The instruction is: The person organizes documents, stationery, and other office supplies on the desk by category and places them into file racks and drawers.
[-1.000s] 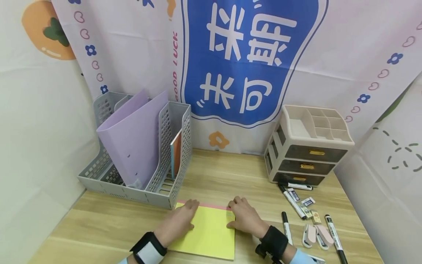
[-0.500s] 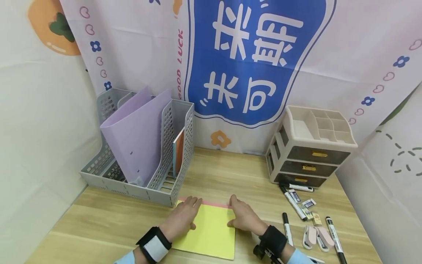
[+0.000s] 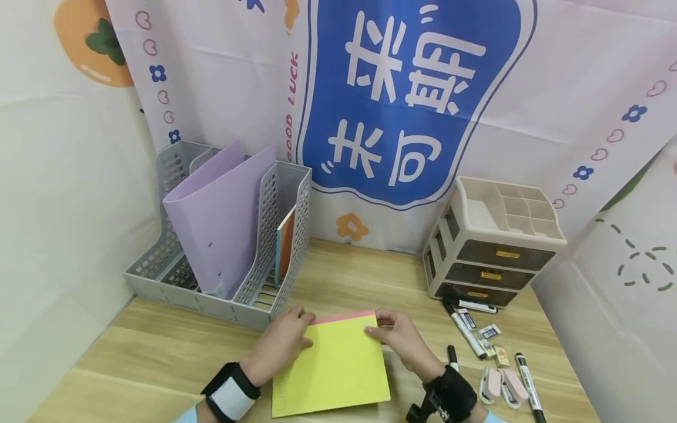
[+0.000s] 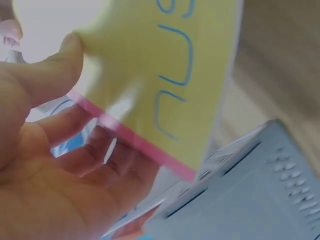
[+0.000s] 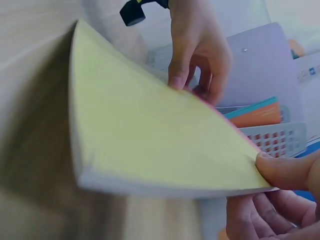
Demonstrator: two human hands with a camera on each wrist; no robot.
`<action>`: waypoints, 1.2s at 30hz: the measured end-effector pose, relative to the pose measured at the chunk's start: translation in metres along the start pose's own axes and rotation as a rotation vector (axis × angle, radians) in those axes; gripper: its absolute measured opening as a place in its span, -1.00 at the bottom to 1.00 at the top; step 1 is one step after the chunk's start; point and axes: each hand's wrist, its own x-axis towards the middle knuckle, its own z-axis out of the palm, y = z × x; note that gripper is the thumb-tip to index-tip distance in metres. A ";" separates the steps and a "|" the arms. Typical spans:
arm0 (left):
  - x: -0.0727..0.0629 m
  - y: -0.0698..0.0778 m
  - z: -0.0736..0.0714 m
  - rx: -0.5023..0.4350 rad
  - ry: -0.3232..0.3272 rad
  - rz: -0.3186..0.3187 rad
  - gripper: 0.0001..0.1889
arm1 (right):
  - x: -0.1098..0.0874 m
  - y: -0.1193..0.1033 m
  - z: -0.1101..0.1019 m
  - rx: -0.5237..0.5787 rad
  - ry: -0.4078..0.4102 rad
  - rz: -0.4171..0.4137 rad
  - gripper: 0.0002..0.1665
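The left hand (image 3: 282, 343) grasps the far left part of the yellow notebook (image 3: 335, 370): the thumb lies on the cover and the fingers (image 4: 122, 157) extend behind the pink strip (image 4: 142, 142) along the far edge. The right hand (image 3: 404, 341) pinches the far right corner, thumb on the cover, remaining fingers underneath.

The notebook is positioned between both hands, over the near part of the table (image 3: 132, 352). It is tilted; its right side is lifted clear of the surface, with a shadow below. Blue writing (image 4: 175, 55) runs along the left side of the cover.

The grey file rack (image 3: 195, 305) stands beyond the left hand, its near right corner just beside that hand. It holds a purple folder (image 3: 219, 235) and, in the right compartment, a thin orange-and-blue book (image 3: 284, 247).

The beige drawer unit (image 3: 508, 233) stands at the far right. In front of it lie markers (image 3: 466, 332), small blocks (image 3: 489, 331) and two pale pink staplers (image 3: 491, 383). A black band (image 3: 233, 390) is fitted to each wrist.
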 end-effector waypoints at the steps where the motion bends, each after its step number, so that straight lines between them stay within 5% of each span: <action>1: -0.001 0.001 -0.005 -0.020 0.010 -0.001 -0.62 | -0.001 -0.005 -0.001 -0.011 0.010 -0.013 -0.68; 9: -0.010 0.007 -0.037 -0.167 0.021 -0.003 -0.81 | -0.005 -0.045 0.002 -0.198 0.110 -0.137 -0.82; 14: -0.017 0.010 -0.052 -0.236 -0.007 0.019 -0.79 | -0.007 -0.070 0.009 -0.354 0.130 -0.396 -0.87; 18: -0.024 0.013 -0.058 -0.317 -0.060 0.097 -0.80 | -0.012 -0.086 0.019 -0.457 0.156 -0.589 -0.80; 24: -0.033 0.014 -0.052 -0.479 -0.122 0.156 -0.88 | -0.016 -0.101 0.034 -0.562 0.117 -0.766 -0.75; 30: -0.041 0.013 -0.040 -0.576 0.019 0.175 -0.92 | -0.014 -0.112 0.042 -0.711 0.125 -0.827 -0.76; 36: -0.048 0.015 -0.042 -0.517 0.202 0.120 -0.87 | -0.013 -0.118 0.037 -0.842 0.329 -0.852 -0.73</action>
